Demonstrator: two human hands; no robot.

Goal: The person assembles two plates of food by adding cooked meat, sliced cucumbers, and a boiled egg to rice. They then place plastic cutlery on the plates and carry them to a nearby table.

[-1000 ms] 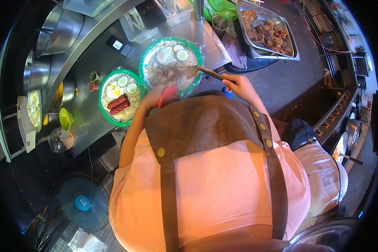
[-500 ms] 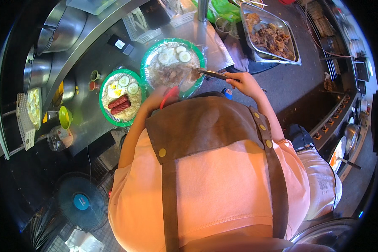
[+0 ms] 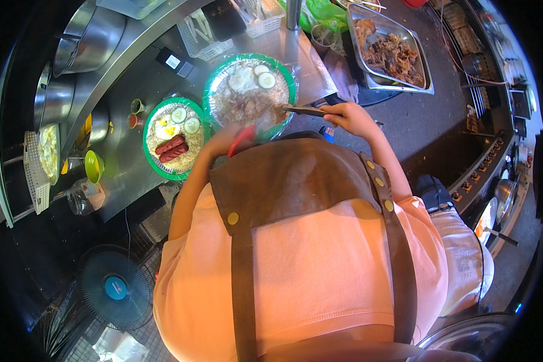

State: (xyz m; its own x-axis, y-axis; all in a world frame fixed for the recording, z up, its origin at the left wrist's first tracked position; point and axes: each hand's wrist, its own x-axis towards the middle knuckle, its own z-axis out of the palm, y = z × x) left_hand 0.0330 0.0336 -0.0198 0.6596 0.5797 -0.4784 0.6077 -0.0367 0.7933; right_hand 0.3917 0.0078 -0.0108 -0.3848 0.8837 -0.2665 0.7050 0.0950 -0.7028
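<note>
Along the steel counter a green-rimmed plate (image 3: pixel 223 77), lined with clear plastic, carries rice, fried egg, cucumber slices and brown chopped meat (image 3: pixel 245 108). My right hand (image 3: pixel 348 118) grips dark-handled tongs (image 3: pixel 306 110), their tips at the right edge of that meat. Close to the plate's near edge is my left hand (image 3: pixel 224 141), somewhat blurred, closed around a red-handled tool (image 3: pixel 242 140). Its working end is unclear. To the left, a second green-rimmed plate (image 3: pixel 149 158) holds rice, egg, cucumber slices and red sausages (image 3: pixel 172 149).
A metal tray (image 3: pixel 426 88) of cooked meat stands at the far right. White baskets (image 3: pixel 206 47) and a black box (image 3: pixel 175 62) lie behind the plates. Small sauce cups (image 3: pixel 136 114) and a lime-green bowl (image 3: pixel 93 167) sit left. A fan (image 3: pixel 116 288) stands lower left.
The tongs sit slightly lower and flatter, still at the meat's right side. My left hand stays by the plate's near edge with small motion. Both plates keep their places.
</note>
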